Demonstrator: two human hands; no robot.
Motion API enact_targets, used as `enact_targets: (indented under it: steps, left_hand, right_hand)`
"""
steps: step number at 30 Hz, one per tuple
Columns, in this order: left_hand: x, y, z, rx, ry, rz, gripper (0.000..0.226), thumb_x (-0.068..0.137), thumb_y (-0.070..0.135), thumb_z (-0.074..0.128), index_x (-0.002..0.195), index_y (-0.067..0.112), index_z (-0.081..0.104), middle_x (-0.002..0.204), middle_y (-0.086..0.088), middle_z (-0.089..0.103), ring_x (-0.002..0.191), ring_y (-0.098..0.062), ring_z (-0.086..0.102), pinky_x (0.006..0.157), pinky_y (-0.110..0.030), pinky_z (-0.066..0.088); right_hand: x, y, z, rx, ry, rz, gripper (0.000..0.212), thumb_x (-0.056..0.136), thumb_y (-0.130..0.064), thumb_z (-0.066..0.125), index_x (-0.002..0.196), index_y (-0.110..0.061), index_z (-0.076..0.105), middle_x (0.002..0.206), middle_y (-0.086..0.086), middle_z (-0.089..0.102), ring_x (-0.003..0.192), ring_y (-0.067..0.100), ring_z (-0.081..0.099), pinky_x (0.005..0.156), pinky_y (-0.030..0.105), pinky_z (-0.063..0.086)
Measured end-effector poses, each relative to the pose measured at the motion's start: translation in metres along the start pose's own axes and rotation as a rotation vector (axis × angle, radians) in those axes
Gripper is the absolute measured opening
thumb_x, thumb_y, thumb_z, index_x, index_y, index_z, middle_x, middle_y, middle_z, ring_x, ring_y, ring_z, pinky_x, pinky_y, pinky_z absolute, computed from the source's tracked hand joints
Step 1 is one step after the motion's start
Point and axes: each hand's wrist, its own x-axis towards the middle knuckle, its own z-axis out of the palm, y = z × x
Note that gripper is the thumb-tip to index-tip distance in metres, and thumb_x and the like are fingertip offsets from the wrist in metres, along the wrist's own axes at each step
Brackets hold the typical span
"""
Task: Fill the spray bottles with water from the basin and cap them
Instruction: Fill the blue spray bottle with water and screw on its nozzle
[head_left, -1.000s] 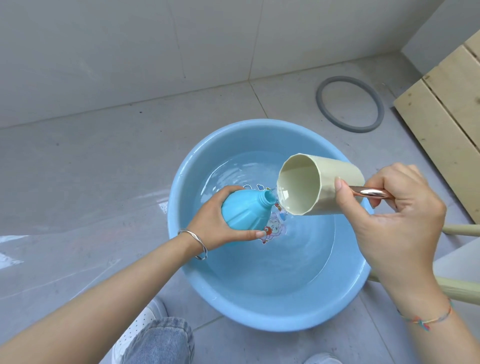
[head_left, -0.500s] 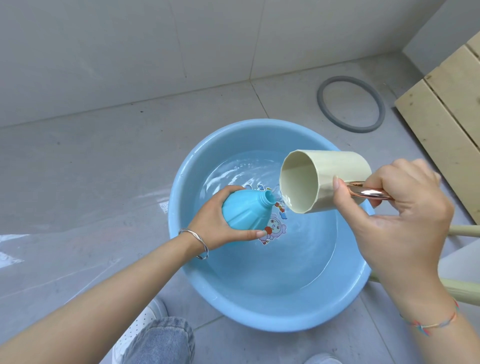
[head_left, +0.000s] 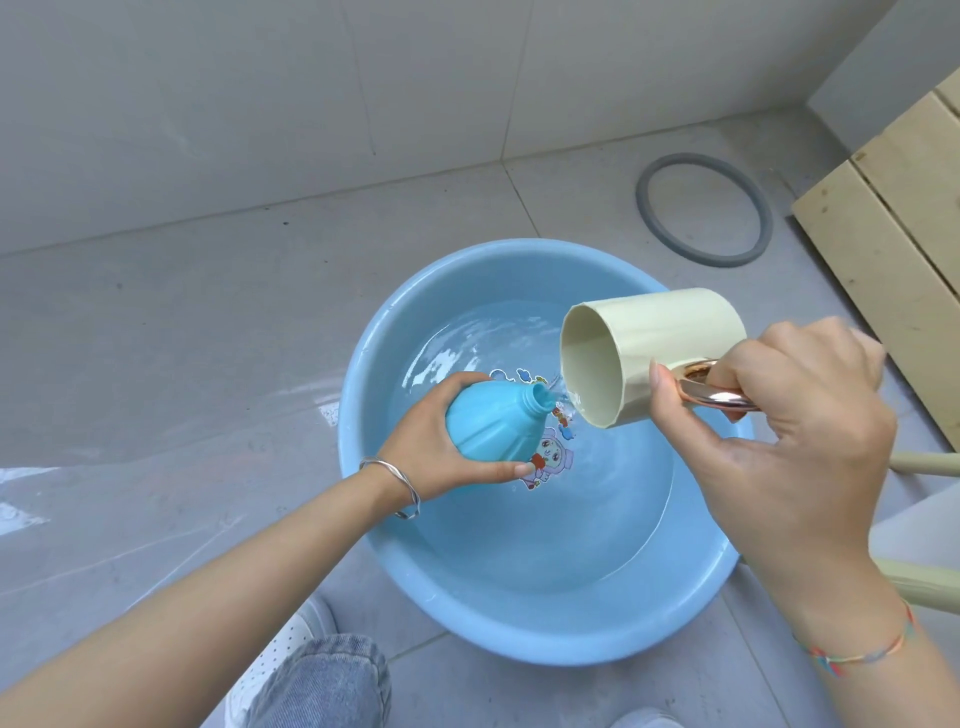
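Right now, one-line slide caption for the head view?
Left hand holds an uncapped blue bottle tilted over the basin while the right hand tips a cream cup toward its neck.

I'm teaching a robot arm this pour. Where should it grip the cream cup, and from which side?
Grip the rose-gold handle on the side of the cream cup, coming from the right, away from its mouth, as the right hand does. The cup lies tipped with its open mouth toward the neck of the blue bottle, so that approach likely keeps the rim clear.
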Motion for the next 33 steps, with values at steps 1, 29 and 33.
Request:
enact_targets:
  steps: [1,29,33]
  left_hand:
    - [0.000,0.000,0.000,-0.004,0.000,-0.002,0.082,0.041,0.058,0.087,0.113,0.041,0.051,0.106,0.020,0.061,0.095,0.006,0.058,0.083,-0.013,0.046]
    - [-0.001,0.001,-0.001,-0.024,0.009,-0.010,0.081,0.040,0.063,0.083,0.111,0.042,0.051,0.103,0.024,0.061,0.097,0.004,0.059,0.083,-0.013,0.047]
    - [-0.002,0.004,-0.003,-0.070,0.019,-0.004,0.079,0.041,0.060,0.082,0.110,0.039,0.051,0.100,0.027,0.059,0.093,0.007,0.059,0.078,-0.006,0.044]
  right_hand:
    - [0.000,-0.001,0.001,-0.001,0.000,-0.011,0.036,0.082,-0.016,0.070,0.056,-0.007,0.047,0.061,-0.002,0.032,0.069,0.014,0.025,0.075,0.029,0.022]
    - [-0.011,0.007,0.019,0.040,0.064,0.047,0.035,0.082,-0.018,0.069,0.057,-0.009,0.046,0.056,-0.002,0.035,0.065,0.017,0.029,0.071,0.029,0.024]
    - [-0.020,0.032,0.028,0.199,0.058,0.451,0.038,0.080,-0.022,0.069,0.059,-0.010,0.040,0.058,-0.007,0.039,0.063,0.019,0.034,0.063,0.031,0.028]
